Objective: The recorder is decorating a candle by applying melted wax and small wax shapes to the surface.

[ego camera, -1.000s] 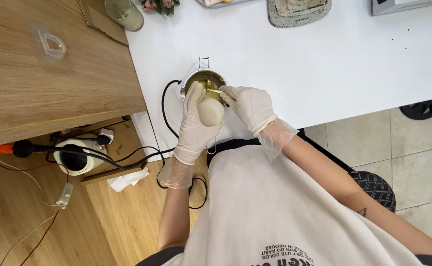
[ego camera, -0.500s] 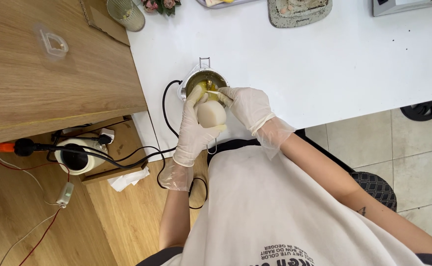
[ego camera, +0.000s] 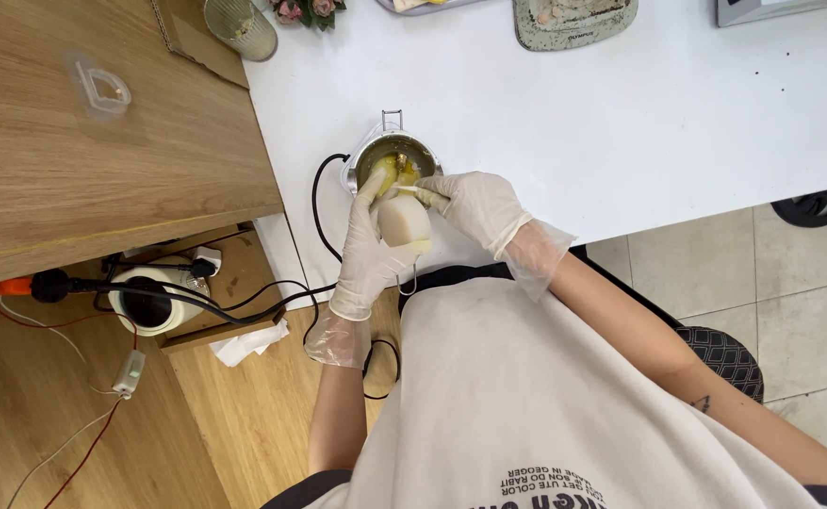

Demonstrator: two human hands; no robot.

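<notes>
Both my hands wear thin white gloves. My left hand [ego camera: 368, 247] grips a round cream-white jar [ego camera: 404, 222], tilted toward a small metal pot [ego camera: 396, 160] that stands near the front edge of the white table [ego camera: 621, 123]. The pot holds yellow liquid. My right hand [ego camera: 474, 205] pinches a thin pale stick [ego camera: 407, 189] whose tip reaches over the jar's mouth at the pot's rim. A black cord [ego camera: 317, 203] runs from the pot down over the table edge.
A wooden cabinet top [ego camera: 102, 151] lies to the left with a clear plastic piece [ego camera: 100, 87]. A ribbed glass [ego camera: 241, 28], small flowers and a grey tray [ego camera: 573, 19] stand at the back. Cables, a white device [ego camera: 154, 302] and crumpled tissue [ego camera: 248, 344] lie on the wooden floor.
The jar has dipped slightly closer to the pot, and the stick in my right hand has shifted a little at the jar's mouth. Otherwise both hands stay in place.
</notes>
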